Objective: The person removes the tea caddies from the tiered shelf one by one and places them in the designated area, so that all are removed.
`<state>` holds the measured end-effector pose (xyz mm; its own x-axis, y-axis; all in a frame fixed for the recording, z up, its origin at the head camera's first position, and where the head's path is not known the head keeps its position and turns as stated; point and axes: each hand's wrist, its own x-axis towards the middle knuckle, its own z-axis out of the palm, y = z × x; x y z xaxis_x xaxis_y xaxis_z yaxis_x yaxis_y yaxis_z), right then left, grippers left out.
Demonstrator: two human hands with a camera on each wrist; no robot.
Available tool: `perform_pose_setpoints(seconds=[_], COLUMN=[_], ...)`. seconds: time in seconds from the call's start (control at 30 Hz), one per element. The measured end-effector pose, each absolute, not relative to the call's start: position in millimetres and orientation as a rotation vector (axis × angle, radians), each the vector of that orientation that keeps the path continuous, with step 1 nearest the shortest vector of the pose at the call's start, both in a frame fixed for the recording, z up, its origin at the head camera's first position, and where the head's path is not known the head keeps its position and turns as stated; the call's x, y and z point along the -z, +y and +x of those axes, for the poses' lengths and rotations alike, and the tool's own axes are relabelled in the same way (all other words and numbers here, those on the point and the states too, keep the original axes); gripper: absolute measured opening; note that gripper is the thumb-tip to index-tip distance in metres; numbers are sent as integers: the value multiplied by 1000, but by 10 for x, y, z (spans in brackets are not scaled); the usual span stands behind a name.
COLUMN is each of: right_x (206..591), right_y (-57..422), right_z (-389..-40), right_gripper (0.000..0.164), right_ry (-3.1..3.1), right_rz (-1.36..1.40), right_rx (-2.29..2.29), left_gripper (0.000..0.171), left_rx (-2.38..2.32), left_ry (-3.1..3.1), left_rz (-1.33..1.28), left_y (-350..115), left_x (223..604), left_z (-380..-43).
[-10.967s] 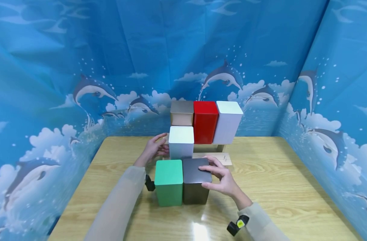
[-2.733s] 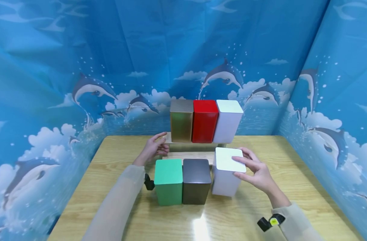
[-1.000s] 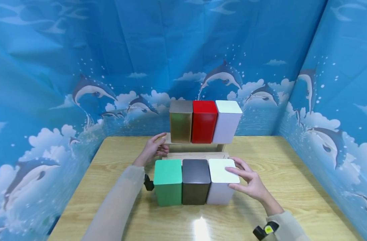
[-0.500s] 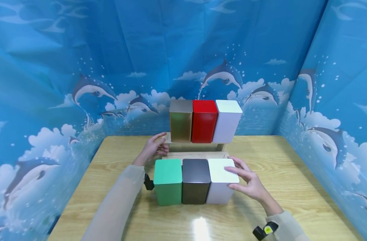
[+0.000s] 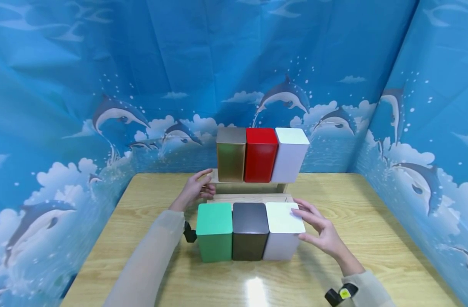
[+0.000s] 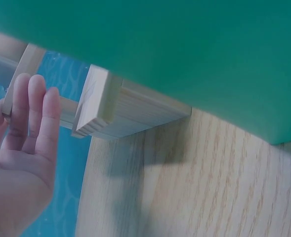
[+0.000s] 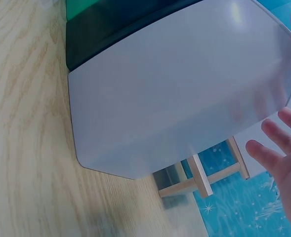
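In the head view, a green tin (image 5: 215, 232), a black tin (image 5: 250, 232) and a white tin (image 5: 283, 232) stand side by side on the table. My right hand (image 5: 322, 230) is at the white tin's right side, fingers spread and loosened. The right wrist view shows those fingertips (image 7: 256, 145) apart from the tin's wall. Behind, a two-level wooden rack (image 5: 253, 198) carries a gold tin (image 5: 231, 160), a red tin (image 5: 261, 157) and a second white tin (image 5: 290, 157) on its upper shelf. My left hand (image 5: 196, 189) grips the left end of that shelf.
The pale wooden table (image 5: 353, 238) extends around the tins and both arms. A blue dolphin-print curtain (image 5: 187, 76) closes off the back and sides. On each wrist sits a strapped black camera, such as the right one (image 5: 333, 297).
The front white tin left the lower shelf and now stands right of the black tin. The black tin, held at first, stands released. My right hand has just loosened off the white tin; my left stayed put.
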<state>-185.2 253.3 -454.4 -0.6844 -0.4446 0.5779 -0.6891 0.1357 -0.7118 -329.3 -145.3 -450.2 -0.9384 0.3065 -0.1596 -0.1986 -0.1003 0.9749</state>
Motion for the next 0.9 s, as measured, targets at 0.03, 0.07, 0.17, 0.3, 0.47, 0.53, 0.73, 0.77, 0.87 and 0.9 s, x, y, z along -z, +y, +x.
perform_pose_setpoints(seconds=[0.03,0.07,0.17,0.3,0.47,0.53,0.73,0.77,0.87,0.9], right_x=[4537,4531,4514,4499,4488,4481,4453,4447,4433,4427], right_y=[2538,2544,2561,2579,2607,2619,2654,2658,2669,2672], right_z=[-1851,-1851,-1863,-1897,-1936,-1950,-2003,-2013,-2051,-2062], right_gripper=[56,56,53,50,48,47,44,44,43,43], right_ry=[-2183,-2180,-2153,-2095,-2064,-2060,-2048,-2043,-2034,-2039], right_rz=[1114,1112,1123,1159,1148,1135,1092,1087,1067,1051], right_rx=[-1576,-1579,-1591,-1617,-1644,-1652,-1680,-1684,-1705,-1709], left_gripper=[46,46,46,46,45,44,43,43,44,44], left_rx=[-2104,-2105,-2116,-2126,-2129,-2134,-2134,-2132,-2135,-2132], left_ry=[1842,1842,1835,1850,1901,1906,1868,1860,1836,1833], left_rz=[121,126,131,143,144,136,127,131,134,136], left_y=[-1455,-1456,-1459,-1463,-1461,-1458,-1452,-1451,-1451,-1452], left_x=[4501,4502,4511,4569,4687,4715,4643,4618,4549,4534], left_z=[-3291,-3289,-3291,-3320,-3377,-3391,-3360,-3348,-3314,-3305])
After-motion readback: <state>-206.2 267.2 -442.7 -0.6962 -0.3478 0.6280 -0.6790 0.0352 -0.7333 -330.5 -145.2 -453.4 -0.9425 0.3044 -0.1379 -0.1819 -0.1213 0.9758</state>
